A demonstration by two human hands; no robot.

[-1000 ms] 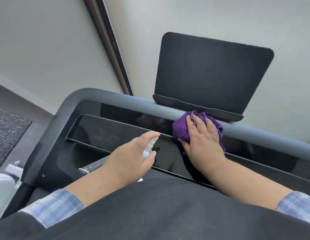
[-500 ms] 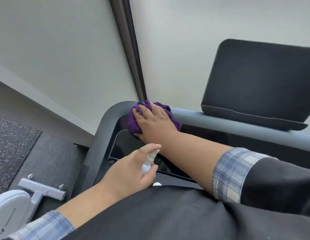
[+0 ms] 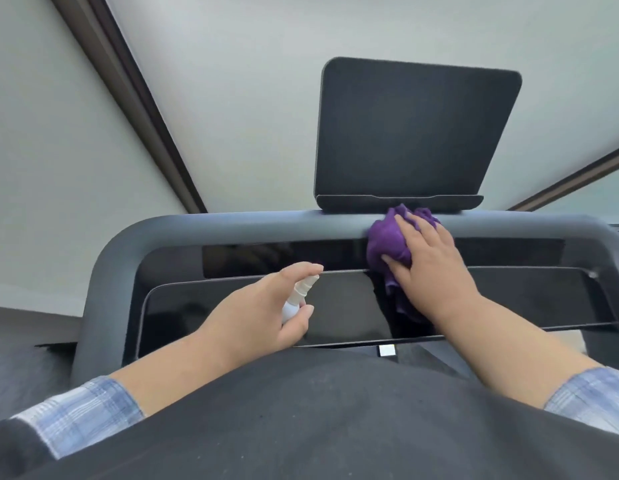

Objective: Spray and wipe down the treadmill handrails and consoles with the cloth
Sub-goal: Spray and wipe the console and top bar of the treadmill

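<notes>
A person leans over a treadmill, the right hand (image 3: 427,268) pressing a bunched purple cloth (image 3: 387,247) against the matte grey front handrail (image 3: 232,226), just right of centre frame. The fingers lie spread and nearly flat over the fabric, the thumb tucked along its lower edge, a hold that seems meant to push the wad into the bar's curve rather than carry it. The cloth's loose tail hangs down over the glossy black console panel (image 3: 204,306) below the rail.

At lower centre, the left hand (image 3: 266,310) grips a small white spray bottle (image 3: 297,297), fingers curled round its body and the index finger resting straight across the top of the nozzle. The nozzle points up and to the right, towards the console glass and the cloth, likely so a fresh burst can be laid ahead of the wiping hand (no mist is visible).

Just above the cloth, in the upper right of the frame, the dark rectangular tablet holder (image 3: 415,133) rises from the rail, its ledge almost touching the fabric. Judging by the cloth's position, the wiping is mid-rail, with the bar's right-hand stretch and corner probably still to be covered.
</notes>
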